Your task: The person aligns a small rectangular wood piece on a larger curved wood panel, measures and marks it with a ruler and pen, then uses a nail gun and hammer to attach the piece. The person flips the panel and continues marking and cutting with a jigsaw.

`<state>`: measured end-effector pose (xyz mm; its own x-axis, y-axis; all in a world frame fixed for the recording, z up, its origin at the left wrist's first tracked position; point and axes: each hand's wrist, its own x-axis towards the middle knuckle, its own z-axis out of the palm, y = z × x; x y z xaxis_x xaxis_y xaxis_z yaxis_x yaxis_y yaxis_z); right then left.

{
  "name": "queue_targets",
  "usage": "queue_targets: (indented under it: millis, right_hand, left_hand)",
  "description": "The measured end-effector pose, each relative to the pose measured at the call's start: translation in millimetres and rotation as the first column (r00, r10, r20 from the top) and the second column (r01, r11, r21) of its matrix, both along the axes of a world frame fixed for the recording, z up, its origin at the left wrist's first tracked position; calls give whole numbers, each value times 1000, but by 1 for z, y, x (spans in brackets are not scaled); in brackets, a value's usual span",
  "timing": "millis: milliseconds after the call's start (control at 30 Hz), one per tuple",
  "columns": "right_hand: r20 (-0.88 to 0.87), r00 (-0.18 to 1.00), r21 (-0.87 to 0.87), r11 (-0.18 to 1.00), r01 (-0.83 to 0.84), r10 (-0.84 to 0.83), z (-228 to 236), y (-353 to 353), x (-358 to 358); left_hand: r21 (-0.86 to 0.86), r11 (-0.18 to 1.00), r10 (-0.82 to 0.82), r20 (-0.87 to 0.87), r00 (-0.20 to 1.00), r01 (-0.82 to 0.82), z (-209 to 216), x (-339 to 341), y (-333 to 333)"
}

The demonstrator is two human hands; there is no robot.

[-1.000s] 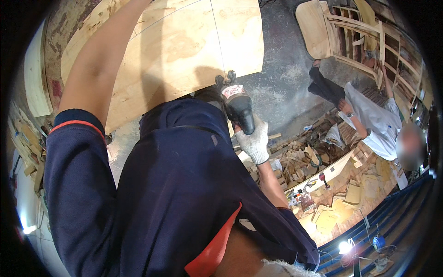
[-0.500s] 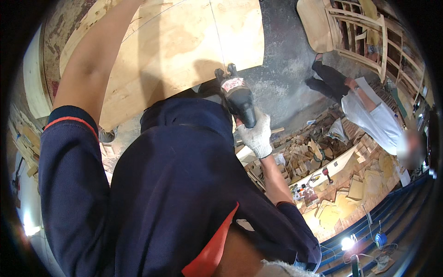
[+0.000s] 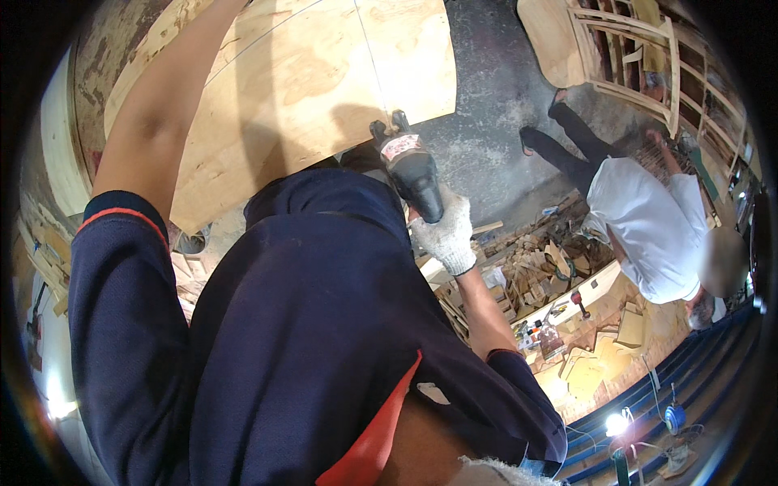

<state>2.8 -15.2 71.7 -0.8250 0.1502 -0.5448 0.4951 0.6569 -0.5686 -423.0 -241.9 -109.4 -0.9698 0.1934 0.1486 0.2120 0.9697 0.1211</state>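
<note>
My right hand (image 3: 445, 232), in a white knit glove, grips a black power tool (image 3: 415, 180) by its rear end. The tool has a pale label band and two short prongs at its front; its exact kind is not clear. Those prongs lie at the near edge of a large pale plywood sheet (image 3: 324, 89), close to the end of a dark line drawn across it. My bare left forearm (image 3: 166, 105) reaches over the sheet's left part and leaves the picture at the top, so my left hand is out of sight.
Wooden frames (image 3: 628, 61) stand at the far right. A co-worker in a white shirt (image 3: 640, 219) bends over at the right, beside a heap of wood offcuts (image 3: 527, 267). A red and black drill (image 3: 578, 301) and a lit lamp (image 3: 616, 424) are at the lower right.
The co-worker has turned and shifted, with an arm now reaching toward the wooden frames. The sheet and the tool appear slightly further left in view. My right hand keeps its grip.
</note>
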Motion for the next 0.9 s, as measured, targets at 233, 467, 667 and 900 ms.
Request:
queue_targets:
  millis: [233,467,667,900]
  right_hand:
    - [41,997,-80,995,66,-63,-2,0,0]
    - [29,999,-59,998,26,-24,-1,1,-2]
    - [-2,999,-98,994,43,-44,0,0,-6]
    - [-21,998,-87,995,56,-58,-2,-1,-4]
  left_hand:
    - [0,1000,6,5,1000,-6,4,2,-2]
    - [31,999,19,6,1000,-19,14,7,1]
    - [52,999,-7,-22,1000,8,15,10,0]
    - [38,999,-20,-63,998,22,9,11,-2]
